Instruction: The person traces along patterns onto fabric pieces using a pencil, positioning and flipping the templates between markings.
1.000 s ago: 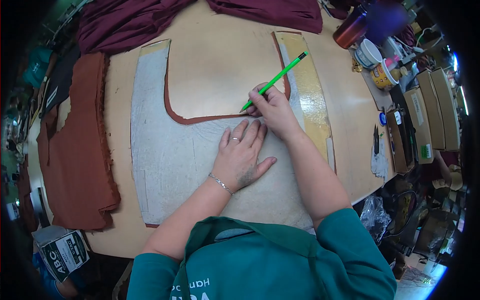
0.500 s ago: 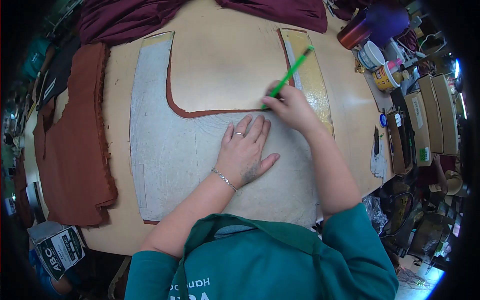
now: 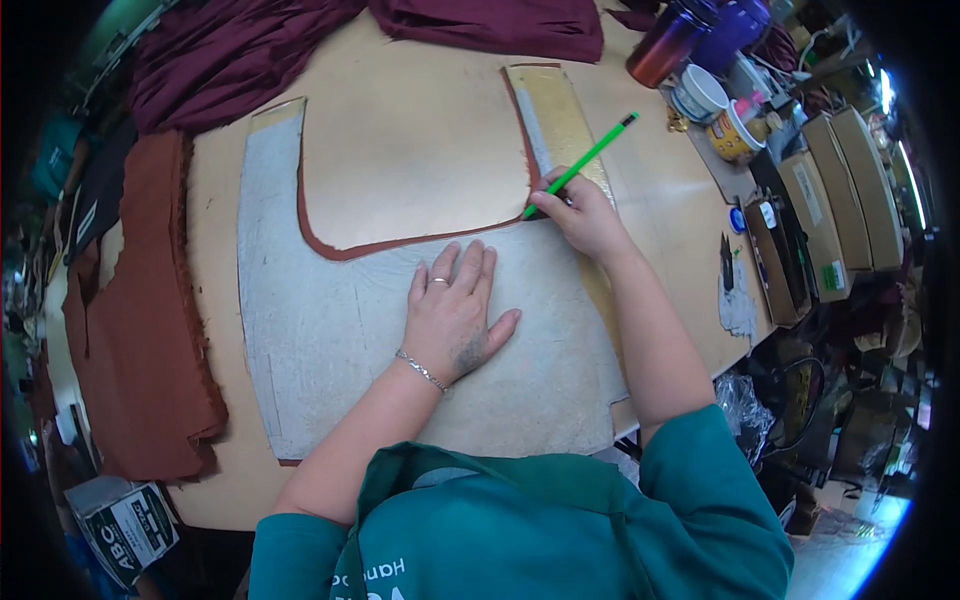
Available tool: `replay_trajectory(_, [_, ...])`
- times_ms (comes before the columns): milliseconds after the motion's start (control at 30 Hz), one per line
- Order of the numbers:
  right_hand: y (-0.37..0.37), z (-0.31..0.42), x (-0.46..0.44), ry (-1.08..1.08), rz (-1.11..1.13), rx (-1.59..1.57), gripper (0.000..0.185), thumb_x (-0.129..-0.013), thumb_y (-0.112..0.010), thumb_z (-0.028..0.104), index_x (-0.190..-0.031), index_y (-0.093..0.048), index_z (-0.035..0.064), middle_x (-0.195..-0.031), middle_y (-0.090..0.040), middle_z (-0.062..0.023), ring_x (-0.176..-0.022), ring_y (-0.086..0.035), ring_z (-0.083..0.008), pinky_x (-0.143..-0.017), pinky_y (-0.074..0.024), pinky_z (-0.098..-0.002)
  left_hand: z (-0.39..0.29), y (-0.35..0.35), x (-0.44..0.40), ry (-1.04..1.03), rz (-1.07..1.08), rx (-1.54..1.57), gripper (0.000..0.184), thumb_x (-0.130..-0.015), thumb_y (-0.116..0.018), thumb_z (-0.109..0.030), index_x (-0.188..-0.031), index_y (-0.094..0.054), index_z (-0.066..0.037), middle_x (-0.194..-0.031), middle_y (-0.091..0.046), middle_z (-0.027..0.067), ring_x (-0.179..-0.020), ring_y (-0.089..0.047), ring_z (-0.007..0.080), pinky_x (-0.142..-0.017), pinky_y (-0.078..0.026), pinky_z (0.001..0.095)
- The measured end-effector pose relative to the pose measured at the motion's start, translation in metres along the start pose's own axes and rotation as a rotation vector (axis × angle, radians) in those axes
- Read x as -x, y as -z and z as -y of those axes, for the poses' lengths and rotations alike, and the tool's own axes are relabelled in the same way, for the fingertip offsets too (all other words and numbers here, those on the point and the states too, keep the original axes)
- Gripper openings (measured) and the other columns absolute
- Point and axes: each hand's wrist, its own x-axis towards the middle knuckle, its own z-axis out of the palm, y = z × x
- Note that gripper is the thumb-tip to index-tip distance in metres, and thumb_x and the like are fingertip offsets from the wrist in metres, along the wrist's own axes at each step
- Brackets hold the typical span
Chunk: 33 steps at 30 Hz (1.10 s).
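A large grey-white garment pattern piece [image 3: 350,370] with a deep U-shaped cutout lies flat on the table. Rust-brown fabric [image 3: 390,243] shows from beneath it as a narrow strip along the cutout. My left hand [image 3: 455,310] rests flat on the pattern just below the cutout's edge, fingers stretched out. In my right hand [image 3: 585,215] is a bright green pencil [image 3: 595,150], slanted up to the right. Its tip meets the fabric strip near the cutout's lower right corner.
A stack of rust-brown fabric [image 3: 145,330] lies at the left. Maroon cloth [image 3: 490,25] is along the far edge. On the right stand a metallic tumbler [image 3: 668,45], a white tub [image 3: 697,95], a yellow cup [image 3: 735,132] and cardboard boxes [image 3: 820,220]. An ABC carton [image 3: 125,530] sits at lower left.
My right hand has moved right along the cutout's edge with the pencil, toward the corner. The camera view has shifted and turned slightly. My left hand stays flat on the pattern.
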Motion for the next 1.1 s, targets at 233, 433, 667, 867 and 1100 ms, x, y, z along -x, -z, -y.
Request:
replay_trajectory(233, [0.001, -0.003, -0.011, -0.030, 0.082, -0.044, 0.012, -0.085, -0.057, 0.012, -0.091, -0.053, 0.0015, -0.082, -0.058, -0.0042, -0.077, -0.055, -0.0111, -0.072, -0.0454, -0.0254, -0.038, -0.009, -0.037, -0.171, 0.100, 0.088, 0.061, -0.079, -0.054, -0.040, -0.125, -0.042, -0.001, -0.128, -0.041, 0.0129, -0.121, -0.035, 0.0287, -0.097, -0.032, 0.0465])
replay_trajectory(433, [0.027, -0.003, -0.010, -0.203, -0.170, -0.488, 0.015, -0.088, -0.054, 0.017, -0.093, -0.052, 0.0035, -0.078, -0.058, -0.0044, -0.069, -0.056, -0.0101, -0.061, -0.0469, -0.0237, -0.040, -0.022, -0.040, -0.181, 0.151, 0.134, 0.065, -0.081, -0.049, -0.044, -0.131, -0.036, -0.004, -0.135, -0.035, 0.0109, -0.128, -0.028, 0.0260, -0.101, -0.027, 0.0466])
replay_trajectory(667, [0.017, -0.003, -0.010, -0.115, -0.075, -0.382, 0.019, -0.086, -0.057, 0.016, -0.095, -0.052, -0.0002, -0.080, -0.060, -0.0066, -0.069, -0.059, -0.0123, -0.063, -0.0484, -0.0249, -0.043, -0.022, -0.041, -0.173, 0.160, 0.088, 0.064, -0.082, -0.048, -0.044, -0.131, -0.035, -0.006, -0.136, -0.032, 0.0120, -0.129, -0.026, 0.0269, -0.101, -0.026, 0.0471])
replay_trajectory(867, [-0.007, 0.003, -0.017, -0.078, 0.039, -0.178, 0.015, -0.086, -0.057, 0.012, -0.093, -0.053, 0.0003, -0.079, -0.060, -0.0048, -0.073, -0.057, -0.0099, -0.067, -0.0469, -0.0240, -0.041, -0.023, -0.041, -0.151, 0.126, 0.093, 0.067, -0.078, -0.051, -0.047, -0.131, -0.036, -0.009, -0.136, -0.031, 0.0133, -0.128, -0.026, 0.0295, -0.100, -0.027, 0.0475])
replay_trajectory(1100, [-0.005, 0.011, -0.017, -0.078, 0.104, 0.012, 0.015, -0.085, -0.059, 0.012, -0.092, -0.053, 0.0003, -0.080, -0.059, -0.0043, -0.074, -0.055, -0.0095, -0.067, -0.0461, -0.0252, -0.043, -0.021, -0.042, -0.123, 0.113, 0.110, 0.067, -0.076, -0.053, -0.048, -0.130, -0.038, -0.011, -0.136, -0.032, 0.0124, -0.128, -0.026, 0.0288, -0.099, -0.027, 0.0468])
